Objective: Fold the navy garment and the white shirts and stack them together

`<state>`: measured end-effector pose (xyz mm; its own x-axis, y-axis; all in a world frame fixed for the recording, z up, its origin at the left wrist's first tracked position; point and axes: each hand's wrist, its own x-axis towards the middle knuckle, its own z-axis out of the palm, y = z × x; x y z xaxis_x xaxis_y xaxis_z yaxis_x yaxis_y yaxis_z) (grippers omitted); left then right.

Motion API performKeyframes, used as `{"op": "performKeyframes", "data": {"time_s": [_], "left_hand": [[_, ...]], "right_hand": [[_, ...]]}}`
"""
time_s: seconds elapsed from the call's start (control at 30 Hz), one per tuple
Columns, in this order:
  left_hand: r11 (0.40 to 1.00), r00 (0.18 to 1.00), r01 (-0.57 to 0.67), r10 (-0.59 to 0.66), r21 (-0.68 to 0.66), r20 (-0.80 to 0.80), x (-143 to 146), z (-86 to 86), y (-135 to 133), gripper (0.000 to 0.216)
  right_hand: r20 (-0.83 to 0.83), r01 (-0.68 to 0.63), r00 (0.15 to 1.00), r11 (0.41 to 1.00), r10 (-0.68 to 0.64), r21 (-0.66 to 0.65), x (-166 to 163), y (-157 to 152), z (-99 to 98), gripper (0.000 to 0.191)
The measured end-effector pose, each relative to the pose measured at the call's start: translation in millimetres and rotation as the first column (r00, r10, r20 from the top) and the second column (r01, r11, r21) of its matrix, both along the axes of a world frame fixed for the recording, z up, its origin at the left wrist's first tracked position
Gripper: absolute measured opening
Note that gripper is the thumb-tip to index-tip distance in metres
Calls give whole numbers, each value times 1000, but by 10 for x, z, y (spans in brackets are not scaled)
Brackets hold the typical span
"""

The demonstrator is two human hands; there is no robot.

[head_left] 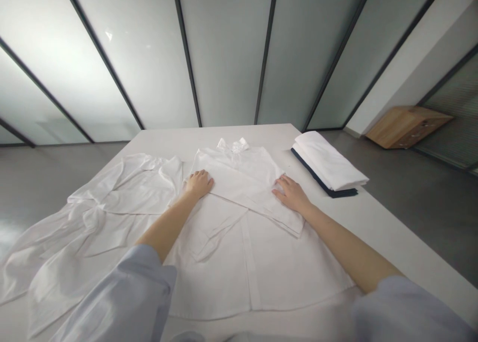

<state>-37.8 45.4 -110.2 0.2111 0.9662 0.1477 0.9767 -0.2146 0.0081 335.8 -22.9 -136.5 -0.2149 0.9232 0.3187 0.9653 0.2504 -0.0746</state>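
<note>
A white shirt (224, 247) lies spread on the table with its collar at the far end and its hem towards me. Both sleeves are folded across the body, one crossing over the other. On the shirt's left edge, near the fold of a sleeve, rests my left hand (199, 183), palm down with fingers lying on the cloth. My right hand (293, 194) lies open on the right edge of the folded sleeve, fingers somewhat spread. Cloth under both palms is hidden.
Left of this shirt lies a second white shirt (130, 182), loosely spread and wrinkled. At the right table edge sits a folded white garment (328, 160) on a dark folded cloth (341, 193). Beyond the white table (168, 139) are frosted glass panels and a wooden cabinet (407, 125).
</note>
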Motion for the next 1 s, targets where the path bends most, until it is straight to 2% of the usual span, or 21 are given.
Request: {"op": "performKeyframes", "data": {"time_s": [0.13, 0.2, 0.3, 0.4, 0.5, 0.57, 0.67, 0.8, 0.9, 1.0], "left_hand": [[999, 1000, 8, -8, -47, -7, -36, -85, -161, 65], [997, 1000, -2, 0, -83, -26, -57, -109, -202, 74], [991, 999, -5, -1, -131, -48, -68, -102, -252, 81], [988, 997, 7, -17, -154, -69, -65, -51, -334, 84], [986, 996, 40, -53, -161, -78, -62, 43, -419, 82], [978, 995, 51, -68, -204, -74, -58, 123, -432, 76], [968, 998, 53, -62, -247, -28, -32, 225, -339, 65], [983, 998, 53, -45, -174, 50, 49, 215, -96, 63], [982, 995, -8, 26, -188, 94, 115, 99, 29, 64], [983, 994, -38, 55, -178, 96, 147, -16, 49, 64]], "right_hand": [[46, -172, 985, 981, 169, 88, -33, -42, 52, 43], [64, -271, 961, 961, 267, 52, -50, -74, 77, 41], [66, -299, 951, 953, 302, -48, -88, -123, 139, 41], [81, -252, 961, 958, 264, -140, -177, -165, 284, 38], [124, -71, 987, 969, 102, -236, -328, -180, 488, 36], [131, 58, 991, 966, -26, -252, -442, -151, 607, 35], [87, 86, 994, 974, -69, -211, -607, -21, 699, 33], [53, 30, 998, 982, -20, -188, -807, 237, 611, 38], [49, 30, 999, 982, -22, -186, -913, 373, 430, 48], [46, 57, 998, 968, -47, -244, -952, 428, 259, 53]]}}
